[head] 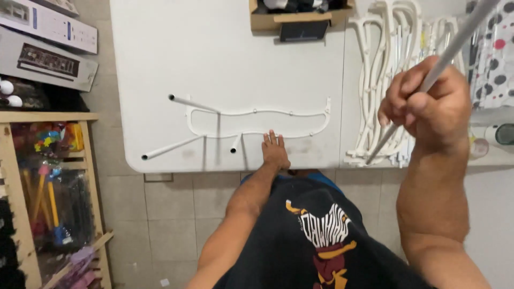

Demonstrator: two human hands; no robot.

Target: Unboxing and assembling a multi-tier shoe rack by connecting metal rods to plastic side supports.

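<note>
A white plastic frame with three short tubes sticking up from it lies on the white table. My left hand rests flat on the table at its near edge, fingers spread, touching the frame's lower rail. My right hand is raised close to the camera on the right, closed around a long thin grey-white tube that slants from the upper right corner down toward the table.
A pile of white curved plastic frames lies on the table's right part. A cardboard box sits at the far edge. Boxes and a wooden shelf with toys stand at the left. Dotted fabric hangs at far right.
</note>
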